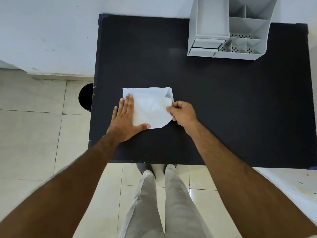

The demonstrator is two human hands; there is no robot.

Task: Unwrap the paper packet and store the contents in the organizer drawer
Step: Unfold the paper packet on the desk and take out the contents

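A folded white paper packet (151, 105) lies on the black table (223, 109), left of centre. My left hand (126, 119) rests flat on the packet's left side with fingers spread, pressing it down. My right hand (182, 115) pinches the packet's right edge between thumb and fingers, where a flap is partly lifted. What the packet holds is hidden. The grey organizer (229, 31) stands at the table's far right, its two small drawers (205, 47) at the front left, both shut.
The organizer has several open compartments with perforated floors (240, 48). A dark round bin (85, 97) stands on the tiled floor by the table's left edge. My legs (163, 203) stand at the near table edge. A white wall runs behind.
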